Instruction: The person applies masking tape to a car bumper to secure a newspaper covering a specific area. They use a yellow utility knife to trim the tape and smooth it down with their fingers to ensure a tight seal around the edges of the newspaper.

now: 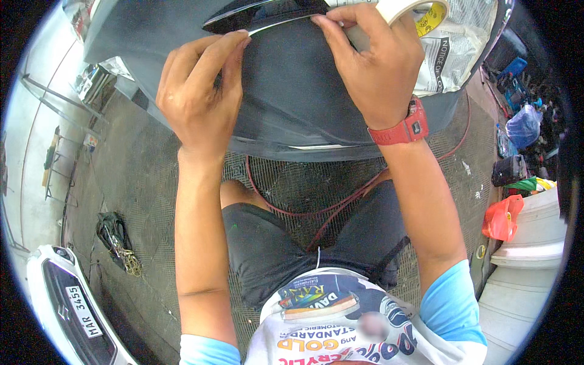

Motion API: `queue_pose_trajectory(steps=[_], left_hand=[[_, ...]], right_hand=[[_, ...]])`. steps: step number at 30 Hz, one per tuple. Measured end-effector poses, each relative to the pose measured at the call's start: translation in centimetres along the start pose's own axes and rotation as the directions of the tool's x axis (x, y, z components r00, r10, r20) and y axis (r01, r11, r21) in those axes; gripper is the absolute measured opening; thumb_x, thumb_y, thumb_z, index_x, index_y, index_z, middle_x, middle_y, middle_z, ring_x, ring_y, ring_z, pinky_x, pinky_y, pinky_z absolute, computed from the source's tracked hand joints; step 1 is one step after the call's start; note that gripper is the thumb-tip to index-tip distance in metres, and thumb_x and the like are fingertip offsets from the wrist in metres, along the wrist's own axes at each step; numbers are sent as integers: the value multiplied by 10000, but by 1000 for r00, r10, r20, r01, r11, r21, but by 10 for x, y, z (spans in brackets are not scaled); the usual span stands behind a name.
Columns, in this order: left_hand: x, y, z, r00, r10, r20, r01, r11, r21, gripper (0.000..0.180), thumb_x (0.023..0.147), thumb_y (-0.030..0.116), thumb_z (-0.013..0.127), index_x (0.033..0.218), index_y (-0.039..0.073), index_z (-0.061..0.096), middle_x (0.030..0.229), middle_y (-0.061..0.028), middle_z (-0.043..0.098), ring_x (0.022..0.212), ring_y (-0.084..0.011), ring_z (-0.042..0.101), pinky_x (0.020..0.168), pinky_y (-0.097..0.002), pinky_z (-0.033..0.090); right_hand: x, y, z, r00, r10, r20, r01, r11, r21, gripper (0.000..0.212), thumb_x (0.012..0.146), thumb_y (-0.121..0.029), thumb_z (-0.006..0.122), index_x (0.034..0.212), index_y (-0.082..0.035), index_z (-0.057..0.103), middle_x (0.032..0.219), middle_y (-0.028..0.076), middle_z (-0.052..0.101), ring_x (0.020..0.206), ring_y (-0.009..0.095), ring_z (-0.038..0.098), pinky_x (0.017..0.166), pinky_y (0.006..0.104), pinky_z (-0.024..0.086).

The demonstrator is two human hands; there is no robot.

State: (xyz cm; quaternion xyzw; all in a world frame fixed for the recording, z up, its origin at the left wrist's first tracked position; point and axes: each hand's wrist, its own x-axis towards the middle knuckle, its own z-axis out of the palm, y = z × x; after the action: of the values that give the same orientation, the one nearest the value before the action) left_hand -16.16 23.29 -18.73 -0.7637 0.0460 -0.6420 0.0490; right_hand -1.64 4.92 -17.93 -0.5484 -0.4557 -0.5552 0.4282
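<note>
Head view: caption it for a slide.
Left hand and right hand pinch a white strip along the edge of a glossy black piece.

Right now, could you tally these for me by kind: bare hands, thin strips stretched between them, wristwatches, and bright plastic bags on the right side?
Bare hands, the left hand and the right hand: 2
Thin white strip stretched between them: 1
Red wristwatch with a strap: 1
Orange-red plastic bag: 1
Total: 5
</note>
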Motion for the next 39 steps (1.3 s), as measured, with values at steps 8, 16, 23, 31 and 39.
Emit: queue_pose_trajectory(steps=[8,16,23,31,39], left_hand=[[2,-13,-3,996,88,-19,-87,996,29,265,855,54,963,1070,66,807,964,-55,847,817,-180,807,763,-305,620],[17,-21,-8,985,170,39,-172,985,33,242,858,87,972,1012,84,786,933,-29,844,805,-157,806,752,-293,621],[24,-21,-16,979,168,113,-177,981,81,250,858,112,978,1027,97,795,929,-17,846,831,-140,819,778,-280,631],[35,-20,-19,968,163,190,-182,979,91,278,863,113,968,1081,96,796,952,-19,843,841,-132,808,783,-288,632],[50,14,-17,961,208,183,-228,969,98,346,790,-58,899,1054,35,696,931,-117,736,814,-218,765,732,-341,603]], right_hand=[[-1,-10,4,991,135,24,-136,990,29,167,827,1,888,869,-44,733,749,105,690,778,335,663,729,445,499],[-5,-5,15,993,57,-106,-55,998,14,181,808,21,881,844,-38,714,748,111,686,774,338,664,724,450,493],[-8,-4,17,994,69,-85,-70,997,-8,171,799,21,872,818,-43,715,757,110,680,803,348,659,725,454,492],[-5,-3,14,995,55,-80,-54,998,12,149,801,6,871,831,-44,734,770,120,691,817,354,665,732,455,506],[-12,-1,7,996,66,-62,-60,993,102,125,827,18,862,878,-31,759,845,127,740,854,337,702,744,438,530]])
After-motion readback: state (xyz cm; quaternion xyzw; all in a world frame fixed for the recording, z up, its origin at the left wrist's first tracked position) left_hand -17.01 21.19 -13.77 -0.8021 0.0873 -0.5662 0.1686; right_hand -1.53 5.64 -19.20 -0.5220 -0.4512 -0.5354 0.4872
